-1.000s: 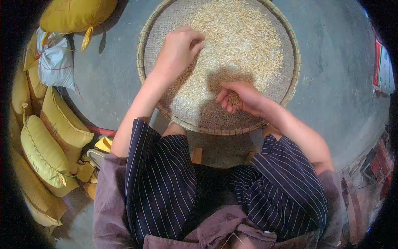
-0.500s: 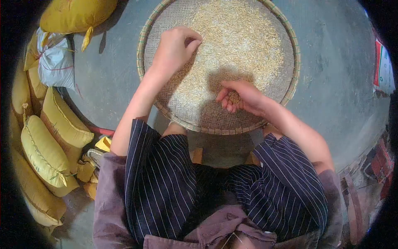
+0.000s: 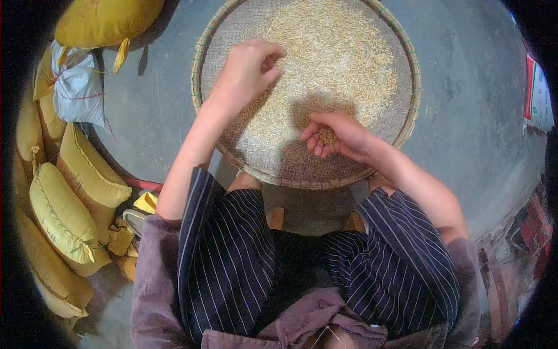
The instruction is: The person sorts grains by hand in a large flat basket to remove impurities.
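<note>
A round woven winnowing tray (image 3: 196, 81) with a bound rim rests across my knees. Pale, unhusked grain (image 3: 334, 55) is spread over most of it. My left hand (image 3: 247, 72) hovers over the left part of the grain, thumb and fingertips apart, and nothing shows between them. Over the near right part, my right hand (image 3: 340, 136) is cupped palm up, fingers curled round a small handful of grains (image 3: 326, 136). Its shadow falls on the tray just beyond it.
Several full yellow sacks (image 3: 64, 209) are piled on the left, with a tied white sack (image 3: 78, 84) and another yellow sack (image 3: 107, 23) farther back. A red, white and green bag (image 3: 539, 96) stands at the far right on the grey floor (image 3: 471, 104).
My left thumb and fingertips have parted from a pinch, with the hand in nearly the same place. My right hand stays cupped round the grains, almost unmoved.
</note>
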The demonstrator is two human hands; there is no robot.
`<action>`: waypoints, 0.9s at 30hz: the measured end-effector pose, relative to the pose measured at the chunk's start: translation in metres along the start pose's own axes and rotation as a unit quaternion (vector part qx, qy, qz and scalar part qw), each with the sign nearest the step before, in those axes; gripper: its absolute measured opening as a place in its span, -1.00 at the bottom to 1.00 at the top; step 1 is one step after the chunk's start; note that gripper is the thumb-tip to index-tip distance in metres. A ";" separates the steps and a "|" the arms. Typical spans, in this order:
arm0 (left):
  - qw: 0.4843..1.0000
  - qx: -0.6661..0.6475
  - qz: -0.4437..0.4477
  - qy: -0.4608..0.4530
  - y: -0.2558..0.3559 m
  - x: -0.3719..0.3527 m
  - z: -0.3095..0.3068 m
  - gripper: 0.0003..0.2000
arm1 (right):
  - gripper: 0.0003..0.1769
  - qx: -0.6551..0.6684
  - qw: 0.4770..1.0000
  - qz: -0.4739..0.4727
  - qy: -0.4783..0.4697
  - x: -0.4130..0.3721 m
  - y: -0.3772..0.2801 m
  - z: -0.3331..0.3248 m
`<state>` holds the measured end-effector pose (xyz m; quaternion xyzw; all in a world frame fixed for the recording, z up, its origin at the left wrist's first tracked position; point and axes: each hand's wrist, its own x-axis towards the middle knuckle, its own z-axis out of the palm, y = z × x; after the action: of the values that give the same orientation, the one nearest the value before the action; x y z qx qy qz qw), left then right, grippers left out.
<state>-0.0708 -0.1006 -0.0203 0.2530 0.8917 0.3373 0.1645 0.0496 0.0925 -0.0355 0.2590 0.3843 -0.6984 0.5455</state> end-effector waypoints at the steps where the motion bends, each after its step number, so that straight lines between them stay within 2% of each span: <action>1: 1.000 0.001 0.007 0.002 -0.001 0.000 0.000 -0.83 | -0.48 -0.001 1.000 -0.004 -0.002 0.000 0.000 0.000; 6: 1.000 0.009 0.024 0.006 -0.005 0.001 0.000 -0.86 | -0.47 0.007 1.000 -0.004 -0.010 0.002 0.002 -0.002; 9: 0.999 0.047 0.004 -0.014 -0.005 0.002 -0.001 -0.85 | -0.47 0.011 1.000 -0.003 -0.012 0.003 0.003 -0.002; 14: 0.999 0.020 0.032 0.017 -0.004 0.004 0.000 -0.90 | -0.47 0.001 1.000 -0.004 -0.010 0.004 0.003 -0.003; 21: 0.999 0.017 0.011 0.026 -0.002 0.002 0.001 -0.91 | -0.47 0.017 1.000 -0.004 -0.011 0.002 0.002 -0.003; 24: 0.998 0.037 0.026 0.048 0.018 -0.010 -0.006 -0.91 | -0.47 0.046 0.999 -0.011 0.002 0.000 -0.001 0.003; 27: 0.996 -0.079 -0.028 -0.039 0.063 -0.033 -0.005 -0.88 | -0.50 0.079 0.997 -0.014 0.005 -0.001 -0.002 0.006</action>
<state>-0.0247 -0.0806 0.0302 0.2267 0.8618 0.3923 0.2280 0.0484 0.0889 -0.0309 0.2993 0.3345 -0.7326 0.5117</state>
